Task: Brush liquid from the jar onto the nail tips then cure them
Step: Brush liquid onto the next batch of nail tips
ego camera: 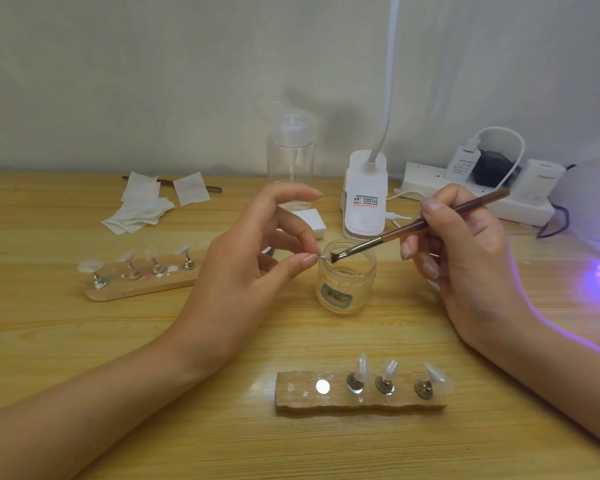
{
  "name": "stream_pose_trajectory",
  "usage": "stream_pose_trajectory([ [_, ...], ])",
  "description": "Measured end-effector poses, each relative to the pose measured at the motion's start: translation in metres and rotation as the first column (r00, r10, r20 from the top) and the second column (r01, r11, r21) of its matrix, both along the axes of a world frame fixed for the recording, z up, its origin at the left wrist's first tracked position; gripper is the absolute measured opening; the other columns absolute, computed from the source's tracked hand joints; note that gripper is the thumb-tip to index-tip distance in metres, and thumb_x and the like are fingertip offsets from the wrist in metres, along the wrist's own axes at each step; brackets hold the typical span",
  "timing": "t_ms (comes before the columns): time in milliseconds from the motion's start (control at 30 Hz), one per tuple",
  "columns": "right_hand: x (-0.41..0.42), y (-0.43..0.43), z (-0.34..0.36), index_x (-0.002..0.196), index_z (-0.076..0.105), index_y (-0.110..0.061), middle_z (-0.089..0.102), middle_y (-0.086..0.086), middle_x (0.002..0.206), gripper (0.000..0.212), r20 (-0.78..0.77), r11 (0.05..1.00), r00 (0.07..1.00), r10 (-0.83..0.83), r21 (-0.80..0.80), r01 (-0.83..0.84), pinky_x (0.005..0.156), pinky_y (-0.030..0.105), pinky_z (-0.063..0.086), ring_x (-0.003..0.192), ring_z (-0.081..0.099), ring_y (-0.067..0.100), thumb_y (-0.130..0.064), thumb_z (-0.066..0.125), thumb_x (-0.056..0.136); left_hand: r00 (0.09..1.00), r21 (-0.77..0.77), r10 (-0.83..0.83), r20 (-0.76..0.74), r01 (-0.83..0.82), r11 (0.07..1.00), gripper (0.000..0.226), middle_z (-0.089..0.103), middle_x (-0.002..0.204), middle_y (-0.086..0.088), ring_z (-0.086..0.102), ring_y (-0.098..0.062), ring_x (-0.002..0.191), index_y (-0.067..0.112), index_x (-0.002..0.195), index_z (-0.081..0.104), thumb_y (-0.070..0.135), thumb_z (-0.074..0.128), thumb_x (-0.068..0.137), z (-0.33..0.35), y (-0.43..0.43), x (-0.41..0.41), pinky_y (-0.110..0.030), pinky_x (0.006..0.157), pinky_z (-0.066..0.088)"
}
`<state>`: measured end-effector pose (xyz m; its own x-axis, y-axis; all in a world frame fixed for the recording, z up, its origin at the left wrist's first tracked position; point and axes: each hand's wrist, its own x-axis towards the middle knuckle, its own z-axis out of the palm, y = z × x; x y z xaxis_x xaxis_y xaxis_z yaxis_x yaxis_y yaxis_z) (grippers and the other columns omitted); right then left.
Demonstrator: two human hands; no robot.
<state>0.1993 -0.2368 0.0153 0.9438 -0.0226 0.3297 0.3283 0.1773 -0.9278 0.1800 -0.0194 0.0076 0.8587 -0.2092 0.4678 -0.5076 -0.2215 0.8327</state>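
Note:
My left hand (253, 258) pinches a small nail tip (323, 256) between thumb and finger, just over the rim of an open glass jar (345, 282). My right hand (461, 258) grips a brown brush (420, 226), and its dark bristles touch the nail tip. A wooden holder (361, 393) near me carries three nail tips on metal stands and one bare metal disc. A second wooden holder (139, 278) at the left carries several nail tips. The curing lamp (593, 202) at the right edge glows purple.
A clear pump bottle (290, 157), a white desk lamp base (364, 199) and a power strip (478, 192) with plugs stand along the back wall. White wipes (146, 202) lie at the back left over a dark stick. A small white block (312, 220) lies behind the jar.

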Motion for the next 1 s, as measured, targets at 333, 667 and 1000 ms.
stream_pose_trajectory([
  [333, 0.0011, -0.0006, -0.0007, 0.073, 0.048, -0.023, 0.061, 0.006, 0.058, 0.028, -0.015, 1.000, 1.000, -0.015, -0.023, 0.015, 0.039, 0.018, 0.024, 0.039, 0.035, 0.011, -0.020, 0.051, 0.100, 1.000, 0.010, 0.009, 0.013, -0.009, 1.000, 0.051, 0.067, 0.090, 0.006, 0.067, -0.018, 0.096, 0.032, 0.128, 0.052, 0.000, 0.068, 0.092, -0.0001, -0.0013, 0.0000, -0.044, 0.076, 0.054],
  [667, 0.0016, -0.0025, -0.0007, 0.072, 0.048, -0.023, 0.060, 0.005, 0.057, 0.029, -0.025, 1.000, 0.999, -0.022, -0.018, 0.022, 0.037, 0.020, 0.022, 0.039, 0.033, 0.010, -0.020, 0.049, 0.101, 1.000, 0.017, 0.018, 0.004, -0.018, 1.000, 0.050, 0.068, 0.091, 0.006, 0.068, -0.018, 0.098, 0.032, 0.128, 0.053, 0.002, 0.068, 0.092, -0.0001, -0.0020, 0.0007, -0.048, 0.076, 0.054],
  [1000, 0.0011, -0.0026, -0.0005, 0.072, 0.048, -0.025, 0.057, 0.003, 0.055, 0.029, -0.034, 0.999, 0.999, -0.037, 0.008, 0.037, 0.039, 0.023, 0.017, 0.039, 0.031, 0.011, -0.020, 0.049, 0.101, 1.000, 0.013, 0.014, -0.005, -0.014, 1.000, 0.049, 0.067, 0.091, 0.006, 0.068, -0.016, 0.097, 0.032, 0.129, 0.052, 0.003, 0.068, 0.092, -0.0012, -0.0008, 0.0008, -0.040, 0.072, 0.054],
])
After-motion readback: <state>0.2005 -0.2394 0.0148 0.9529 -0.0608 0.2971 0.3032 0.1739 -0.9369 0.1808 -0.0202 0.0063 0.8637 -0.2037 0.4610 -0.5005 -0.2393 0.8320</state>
